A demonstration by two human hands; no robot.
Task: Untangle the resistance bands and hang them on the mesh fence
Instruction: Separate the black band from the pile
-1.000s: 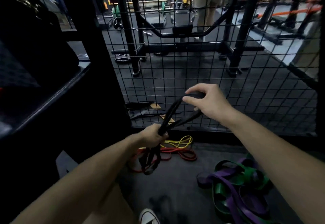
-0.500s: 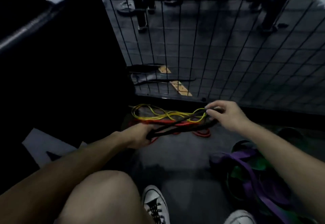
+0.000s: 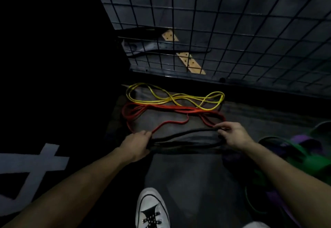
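Observation:
A black resistance band [image 3: 184, 139] stretches flat just above the dark floor between my two hands. My left hand [image 3: 137, 144] is shut on its left end and my right hand [image 3: 232, 136] pinches its right end. Beyond it, a red band [image 3: 161, 113] lies in loose loops on the floor. A yellow band [image 3: 175, 97] lies behind the red one, close to the fence base. The black mesh fence [image 3: 232, 21] rises across the top of the view. Tangled green and purple bands [image 3: 293, 156] sit in a heap at the right.
My white sneaker [image 3: 152, 210] stands on the floor below the hands. A dark rack or wall fills the left side. White floor markings [image 3: 34, 163] show at the lower left. Behind the fence lie a yellowish strip [image 3: 190, 63] and dark flat pieces.
My view has tipped down from the gym beyond the fence to the floor. Both hands have lowered the black band from chest height to just above the floor, spreading it out sideways.

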